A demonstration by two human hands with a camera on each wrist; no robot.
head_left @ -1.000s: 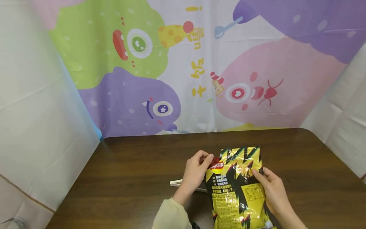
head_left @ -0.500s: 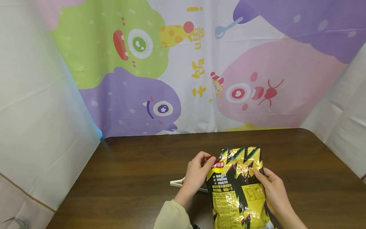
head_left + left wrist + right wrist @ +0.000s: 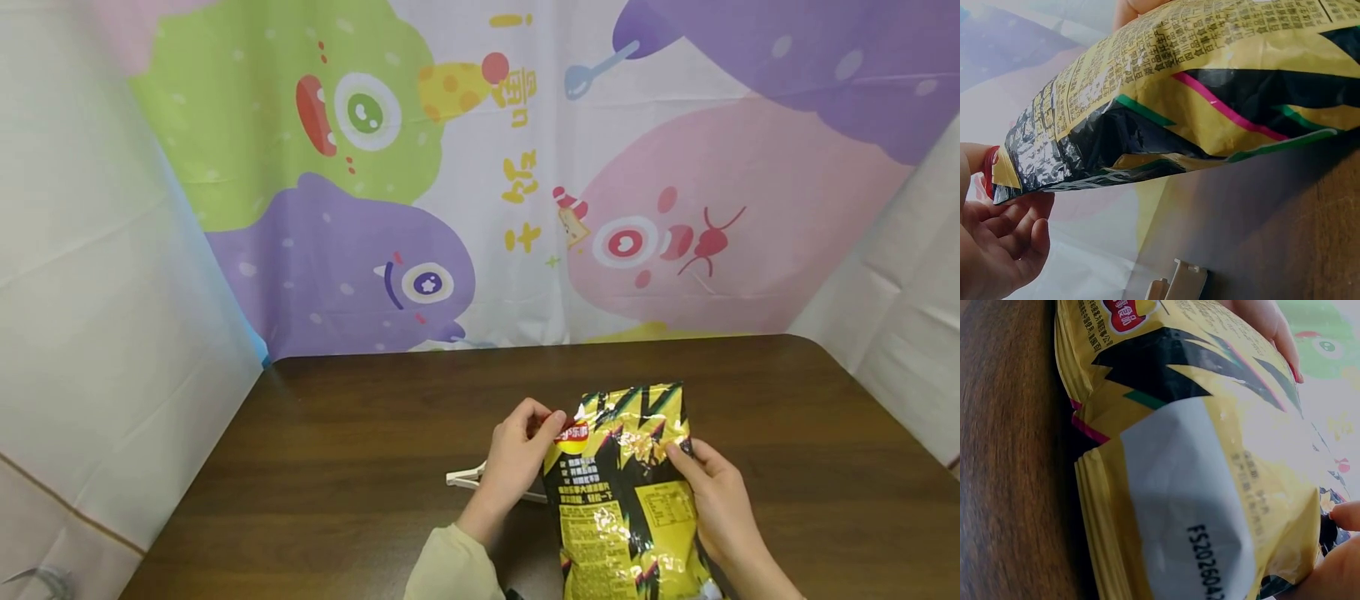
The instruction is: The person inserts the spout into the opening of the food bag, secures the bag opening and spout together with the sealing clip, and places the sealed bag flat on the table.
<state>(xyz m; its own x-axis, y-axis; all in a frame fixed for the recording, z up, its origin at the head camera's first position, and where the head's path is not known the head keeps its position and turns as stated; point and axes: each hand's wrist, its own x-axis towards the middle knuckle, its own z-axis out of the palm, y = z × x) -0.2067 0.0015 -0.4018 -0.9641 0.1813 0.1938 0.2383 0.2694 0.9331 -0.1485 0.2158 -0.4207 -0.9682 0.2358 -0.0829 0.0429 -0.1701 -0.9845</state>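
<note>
Both hands have the Lay's chip bag (image 3: 622, 508) over the surface (image 3: 337, 467), left hand (image 3: 517, 450) pinching a top corner, right hand (image 3: 716, 500) the side; the white clip (image 3: 455, 480) (partly hidden) lies unattached.

A cartoon-print cloth (image 3: 525, 183) hangs behind a dark wooden table (image 3: 337, 450).

Curtained booth (image 3: 90, 250): cartoon backdrop (image 3: 510, 183), brown table (image 3: 330, 467)
</note>
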